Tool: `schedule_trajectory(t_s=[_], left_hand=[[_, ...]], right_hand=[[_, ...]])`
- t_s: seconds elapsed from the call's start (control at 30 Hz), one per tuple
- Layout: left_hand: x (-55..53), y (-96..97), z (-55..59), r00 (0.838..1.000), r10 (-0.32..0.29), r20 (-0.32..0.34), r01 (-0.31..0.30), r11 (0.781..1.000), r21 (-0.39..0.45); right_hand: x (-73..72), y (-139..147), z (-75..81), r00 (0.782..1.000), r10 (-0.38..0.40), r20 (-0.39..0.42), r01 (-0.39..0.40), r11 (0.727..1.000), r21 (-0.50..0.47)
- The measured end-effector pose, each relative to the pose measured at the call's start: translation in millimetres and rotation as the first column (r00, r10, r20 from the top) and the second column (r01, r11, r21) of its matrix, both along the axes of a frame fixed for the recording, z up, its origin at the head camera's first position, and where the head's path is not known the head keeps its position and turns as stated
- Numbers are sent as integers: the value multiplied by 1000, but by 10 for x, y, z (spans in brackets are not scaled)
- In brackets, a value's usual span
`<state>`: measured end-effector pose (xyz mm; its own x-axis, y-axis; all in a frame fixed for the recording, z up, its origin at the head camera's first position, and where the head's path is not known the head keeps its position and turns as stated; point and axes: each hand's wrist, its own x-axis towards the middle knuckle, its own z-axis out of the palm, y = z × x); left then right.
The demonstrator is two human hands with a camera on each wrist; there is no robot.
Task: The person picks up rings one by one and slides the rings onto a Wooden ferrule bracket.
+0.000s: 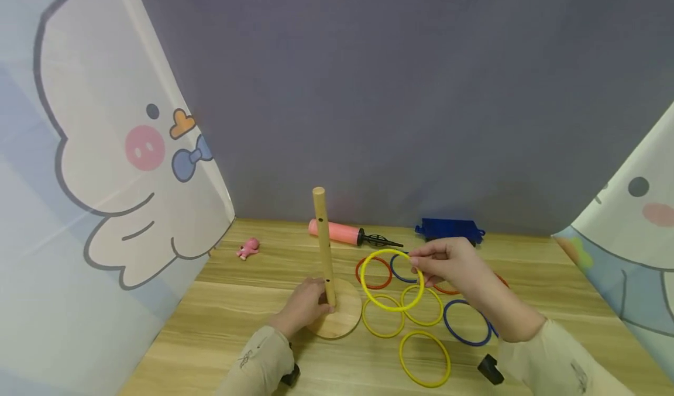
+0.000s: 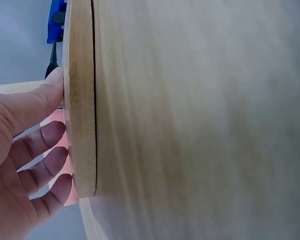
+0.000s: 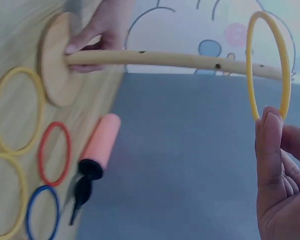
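Note:
A wooden stand has an upright post (image 1: 323, 244) with small dark holes, set in a round base (image 1: 344, 311). At the foot of the post, my left hand (image 1: 304, 305) holds the stand. Thumb and fingers lie on either side of the post, their tips against the base (image 2: 81, 125) in the left wrist view. My right hand (image 1: 447, 261) pinches a yellow ring (image 1: 392, 309) between thumb and fingers, raised above the table. From the right wrist camera, the held ring (image 3: 286, 95) overlaps the post's upper end; whether it encircles the post I cannot tell.
Several yellow, red and blue rings lie right of the stand, among them a yellow ring (image 1: 447, 364) and a blue ring (image 1: 468, 343). Behind are a pink hand pump (image 1: 342, 233) and a blue plastic piece (image 1: 447, 229). A small pink toy (image 1: 248, 247) lies left.

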<state>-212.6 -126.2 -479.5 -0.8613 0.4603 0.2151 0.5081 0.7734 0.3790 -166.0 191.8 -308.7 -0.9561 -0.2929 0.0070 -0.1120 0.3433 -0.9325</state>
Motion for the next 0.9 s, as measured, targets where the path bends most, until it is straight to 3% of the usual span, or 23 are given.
schedule_trajectory(t_s=[0.23,0.43,0.73,0.9], left_hand=[[-6,-7,-11,1000,5,-26,-5,1000,5],[-12,-8,-17,1000,12,-1,-12,1000,14],[-5,19,-13,1000,11,19,-11,1000,14],[-13,18,-20,1000,-4,9,3,1000,20]], right_hand=[[-119,-239,339,999,-11,-51,7,998,-63],[-209,-433,549,998,-24,-64,18,995,-97],[-271,-699,803,993,-76,-88,55,972,-227],[-345,-824,841,988,-107,-110,73,959,-274]])
